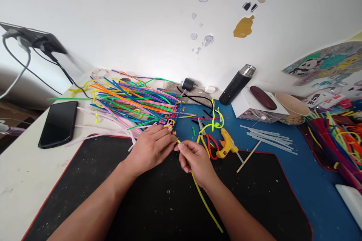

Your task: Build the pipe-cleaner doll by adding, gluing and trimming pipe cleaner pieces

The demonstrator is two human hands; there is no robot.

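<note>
— Fingers (183, 147) of our right hand (198, 161) are pressed together, pinching the yellow pipe cleaner (202, 196) right at its upper end. The rest trails back over the black mat (113, 196), along our wrist.
— And our left hand (152, 148) meets it, fingers curled closed on a small twisted piece (170, 123) of several colours, with a blue stem (177, 115) rising from it. We'd say that grip is there to steady it where the two hands touch.
— Just behind, the loose pile of pipe cleaners (132, 101) lies close, easy to draw from.
— To our right, the glue gun (226, 145) and the cutters (208, 141) lie near. The glue sticks (266, 135) are farther out on the blue mat (283, 173).
— The phone (58, 123) lies well apart on the left, probably kept clear of the work.
</note>
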